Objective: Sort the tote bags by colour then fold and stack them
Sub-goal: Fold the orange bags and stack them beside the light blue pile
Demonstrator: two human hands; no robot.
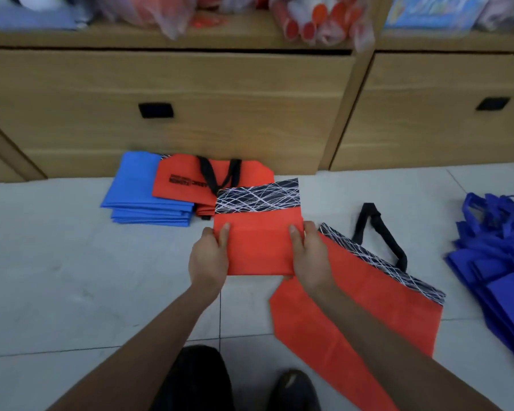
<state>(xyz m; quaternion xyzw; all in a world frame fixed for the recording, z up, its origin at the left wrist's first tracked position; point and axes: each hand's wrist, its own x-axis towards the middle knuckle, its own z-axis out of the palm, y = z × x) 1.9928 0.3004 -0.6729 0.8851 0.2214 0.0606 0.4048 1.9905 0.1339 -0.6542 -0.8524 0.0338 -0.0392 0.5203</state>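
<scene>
Illegible black print (187,180) on stacked red bag (253,175)

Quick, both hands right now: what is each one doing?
Left hand: grips the left edge of the folded red tote bag, thumb on top.
Right hand: grips the same bag's right edge, thumb on top.

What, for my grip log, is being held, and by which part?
A folded orange tote bag: the left hand grips its left edge, the right hand its right edge, thumbs on top.
</scene>
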